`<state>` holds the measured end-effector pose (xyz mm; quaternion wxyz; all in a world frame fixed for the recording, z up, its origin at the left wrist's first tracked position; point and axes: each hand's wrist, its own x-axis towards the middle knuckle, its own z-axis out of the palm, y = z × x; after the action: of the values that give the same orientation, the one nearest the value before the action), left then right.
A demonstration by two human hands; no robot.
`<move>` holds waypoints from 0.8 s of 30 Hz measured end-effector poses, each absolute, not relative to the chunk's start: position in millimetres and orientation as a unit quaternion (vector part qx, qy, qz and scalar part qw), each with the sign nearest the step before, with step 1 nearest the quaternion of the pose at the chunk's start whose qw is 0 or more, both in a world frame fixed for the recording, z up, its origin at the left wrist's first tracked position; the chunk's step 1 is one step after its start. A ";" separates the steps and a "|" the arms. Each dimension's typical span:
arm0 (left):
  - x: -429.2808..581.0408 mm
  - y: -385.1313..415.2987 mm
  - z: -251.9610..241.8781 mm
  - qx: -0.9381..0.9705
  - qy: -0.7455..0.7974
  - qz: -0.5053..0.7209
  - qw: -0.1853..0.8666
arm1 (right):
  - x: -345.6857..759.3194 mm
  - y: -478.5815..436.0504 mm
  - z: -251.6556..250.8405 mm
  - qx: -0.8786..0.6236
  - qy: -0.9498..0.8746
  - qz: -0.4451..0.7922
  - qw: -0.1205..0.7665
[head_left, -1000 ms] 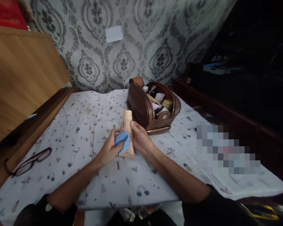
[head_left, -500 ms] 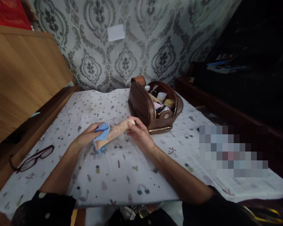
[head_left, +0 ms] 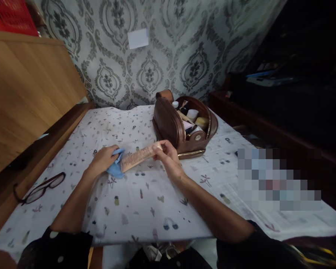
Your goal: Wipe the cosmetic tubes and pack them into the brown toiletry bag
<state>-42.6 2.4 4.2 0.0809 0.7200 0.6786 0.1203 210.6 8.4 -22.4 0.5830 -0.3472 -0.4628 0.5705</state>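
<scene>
A peach-coloured squeeze tube (head_left: 138, 157) with printed text is held at its cap end by my right hand (head_left: 168, 157), thumb on top. My left hand (head_left: 103, 160) is closed on a light blue cloth (head_left: 117, 164), which lies against the flat left end of the tube. Just beyond my right hand stands a brown leather toiletry bag (head_left: 168, 123), unzipped at the top. Several small jars and bottles show inside it, among them a white-lidded jar (head_left: 192, 114) and a yellow item (head_left: 202, 122).
The patterned white cloth (head_left: 145, 220) covers the table. Dark-framed glasses (head_left: 44, 186) lie at its left edge, beside a wooden cabinet (head_left: 30, 82). Patterned wallpaper (head_left: 149, 74) rises behind. A blurred-out patch (head_left: 274, 183) hides something at the right.
The blue cloth has slid left to the tube's end, uncovering more of the printed side. My right hand has shifted slightly right with the tube.
</scene>
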 end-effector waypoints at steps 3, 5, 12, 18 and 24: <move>-33.6 -3.9 13.2 0.661 0.705 0.256 0.009 | 210.3 5.9 -20.6 -0.340 -0.481 0.571 0.572; -20.2 -10.9 17.4 0.662 0.651 0.371 -0.016 | 209.5 4.5 -18.9 -0.328 -0.490 0.578 0.564; 35.1 -32.1 1.7 0.779 0.470 0.403 -0.096 | 207.3 2.5 -14.8 -0.274 -0.536 0.580 0.549; 31.9 -27.2 2.1 0.799 0.481 0.347 -0.094 | 206.6 -0.1 -15.8 -0.253 -0.535 0.600 0.539; 0.0 -10.1 3.0 0.769 0.569 0.292 0.001 | 207.7 -1.0 -13.4 -0.251 -0.541 0.591 0.543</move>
<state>0.0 -10.1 3.0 0.0006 0.7688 0.5687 0.2923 207.7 -1.0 -13.4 0.5431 -0.2511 -0.5414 0.5907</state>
